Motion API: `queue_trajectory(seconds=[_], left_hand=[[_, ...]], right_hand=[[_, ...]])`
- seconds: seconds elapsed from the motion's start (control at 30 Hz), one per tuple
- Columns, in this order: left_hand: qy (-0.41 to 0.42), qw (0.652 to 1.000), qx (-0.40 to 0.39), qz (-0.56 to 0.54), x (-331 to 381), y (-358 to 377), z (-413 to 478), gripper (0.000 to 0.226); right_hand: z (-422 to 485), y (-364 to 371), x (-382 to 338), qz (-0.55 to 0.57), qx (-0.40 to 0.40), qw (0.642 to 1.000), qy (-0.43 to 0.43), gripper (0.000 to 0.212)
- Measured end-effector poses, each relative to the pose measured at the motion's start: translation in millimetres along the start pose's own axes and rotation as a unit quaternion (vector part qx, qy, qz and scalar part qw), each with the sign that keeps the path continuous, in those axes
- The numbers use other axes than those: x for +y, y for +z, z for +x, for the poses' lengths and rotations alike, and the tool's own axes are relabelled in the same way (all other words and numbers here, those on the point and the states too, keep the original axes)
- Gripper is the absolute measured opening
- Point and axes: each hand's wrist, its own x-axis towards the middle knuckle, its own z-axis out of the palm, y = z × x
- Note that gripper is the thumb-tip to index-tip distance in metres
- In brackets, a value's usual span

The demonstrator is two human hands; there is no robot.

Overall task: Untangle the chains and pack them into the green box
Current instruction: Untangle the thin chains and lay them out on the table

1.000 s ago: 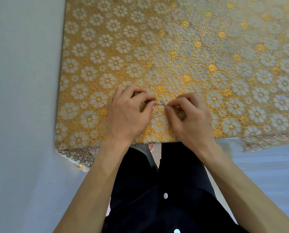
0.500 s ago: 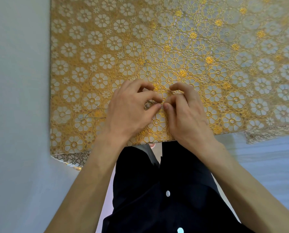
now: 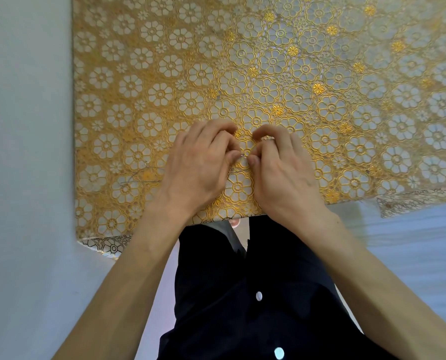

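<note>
Gold-flowered table (image 3: 164,74), 6 o'clock edge: left hand (image 3: 201,165) and right hand (image 3: 284,175) grips pinched the chain (image 3: 243,156), likely teasing a knot.

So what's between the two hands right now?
Head view: a short stretch of thin silver chain bridges the narrow gap between the left hand and right hand, pinched at both ends. Beneath it, only the floral tablecloth.

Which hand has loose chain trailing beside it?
The left hand: a thin silver chain strand lies left of it; none shows by the right hand.
</note>
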Motion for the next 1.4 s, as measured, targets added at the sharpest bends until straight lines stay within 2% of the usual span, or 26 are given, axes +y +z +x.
queue_trajectory(seconds=[0.23, 0.57, 1.0, 1.13, 1.27, 1.4], left_hand=[[-0.020, 0.999, -0.010, -0.038, -5, -4, -4, 0.011], [-0.057, 0.998, -0.007, -0.036, -9, -12, -10, 0.014], [-0.074, 0.996, 0.000, -0.042, -4, -15, -13, 0.013], [-0.068, 0.997, 0.000, -0.036, -1, -16, -12, 0.022], [-0.042, 0.998, -0.022, -0.047, 4, -14, -5, 0.034], [-0.022, 0.998, -0.021, -0.055, 7, -5, 1, 0.023]], right_hand=[[-2, 2, 6, 0.112, 0.044, 0.992, 0.037, 0.017], [-2, 2, 5, 0.147, 0.075, 0.984, 0.058, 0.019], [-4, -2, 3, 0.191, 0.061, 0.976, 0.082, 0.016], [-4, -2, 1, 0.176, 0.070, 0.979, 0.074, 0.013], [-6, -5, 2, 0.256, 0.079, 0.960, 0.079, 0.011], [-6, -10, 3, 0.331, 0.102, 0.932, 0.107, 0.022]])
